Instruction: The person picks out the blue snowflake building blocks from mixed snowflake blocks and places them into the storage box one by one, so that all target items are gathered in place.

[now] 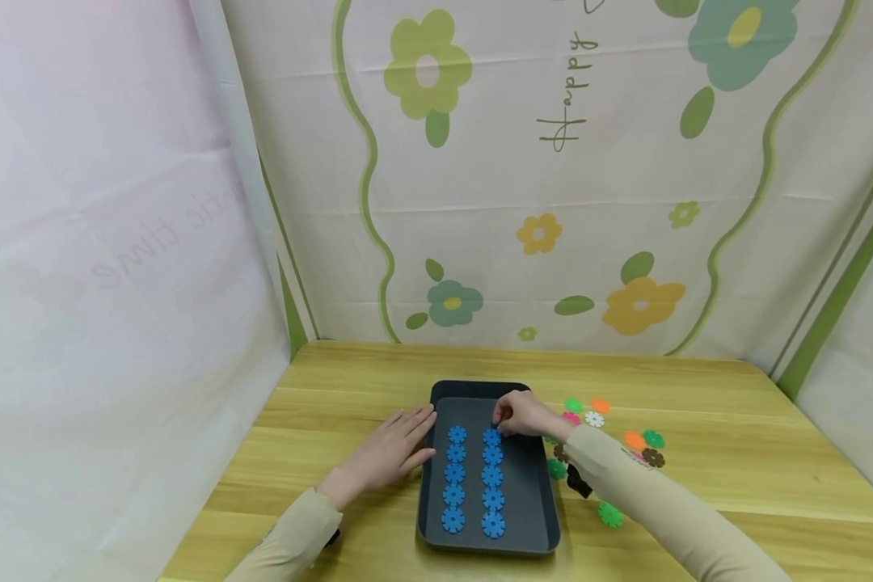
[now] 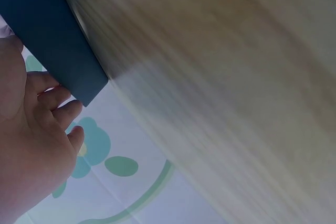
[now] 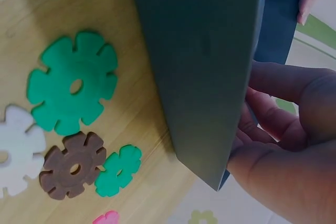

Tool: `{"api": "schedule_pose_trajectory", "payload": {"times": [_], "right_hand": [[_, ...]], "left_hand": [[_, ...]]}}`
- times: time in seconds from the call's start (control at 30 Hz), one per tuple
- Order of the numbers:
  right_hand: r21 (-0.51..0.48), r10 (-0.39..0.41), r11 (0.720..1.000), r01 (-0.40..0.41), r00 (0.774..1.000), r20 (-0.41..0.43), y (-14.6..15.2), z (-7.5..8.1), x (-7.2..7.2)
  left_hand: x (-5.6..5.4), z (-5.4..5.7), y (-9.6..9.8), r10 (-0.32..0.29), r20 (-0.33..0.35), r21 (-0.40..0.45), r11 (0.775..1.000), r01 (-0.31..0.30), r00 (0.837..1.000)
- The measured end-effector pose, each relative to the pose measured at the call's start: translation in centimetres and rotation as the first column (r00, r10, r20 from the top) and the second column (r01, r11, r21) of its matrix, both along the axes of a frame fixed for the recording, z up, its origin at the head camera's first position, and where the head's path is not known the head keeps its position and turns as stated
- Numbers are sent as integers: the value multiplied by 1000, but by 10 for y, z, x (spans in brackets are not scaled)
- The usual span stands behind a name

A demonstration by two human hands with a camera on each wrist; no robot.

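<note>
A dark grey tray (image 1: 527, 517) stands on the table with two columns of blue notched discs inside, the left column (image 1: 454, 473) and the right column (image 1: 492, 475). My right hand (image 1: 520, 412) reaches over the tray's right wall, fingers bent. Its thumb and index finger pinch at the edge of the topmost blue disc (image 1: 491, 437) in the right column. The tray wall (image 3: 210, 66) partly hides these fingers in the right wrist view. My left hand (image 1: 389, 449) lies flat with straight fingers, its fingertips at the tray's left rim; the left wrist view shows the fingers beside the tray wall (image 2: 58, 35).
Right of the tray, loose notched discs lie on the wooden table (image 1: 320, 436): green (image 1: 610, 515), orange (image 1: 600, 406), white (image 1: 594, 419) and brown (image 1: 653, 457), some partly under my right forearm. A printed flower cloth (image 1: 480, 178) hangs behind the table.
</note>
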State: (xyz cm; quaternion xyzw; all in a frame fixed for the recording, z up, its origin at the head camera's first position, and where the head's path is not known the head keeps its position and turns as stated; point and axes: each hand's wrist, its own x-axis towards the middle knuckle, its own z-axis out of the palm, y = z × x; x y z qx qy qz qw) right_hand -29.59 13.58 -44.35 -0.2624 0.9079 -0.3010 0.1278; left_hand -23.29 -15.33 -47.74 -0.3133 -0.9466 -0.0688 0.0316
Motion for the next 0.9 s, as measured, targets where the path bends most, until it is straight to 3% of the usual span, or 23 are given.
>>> {"api": "schedule_pose_trajectory", "payload": {"times": [0.4, 0.67, 0.9], "right_hand": [[-99, -11, 995, 14, 1000, 24, 19, 8, 6], [-120, -50, 992, 47, 999, -18, 36, 19, 17], [-131, -127, 985, 115, 988, -83, 63, 12, 20]], "left_hand": [[-2, 0, 1, -6, 3, 8, 1000, 6, 1000], [-5, 1, -3, -6, 30, 58, 998, 4, 1000], [-13, 0, -10, 3, 75, 138, 990, -13, 997]]}}
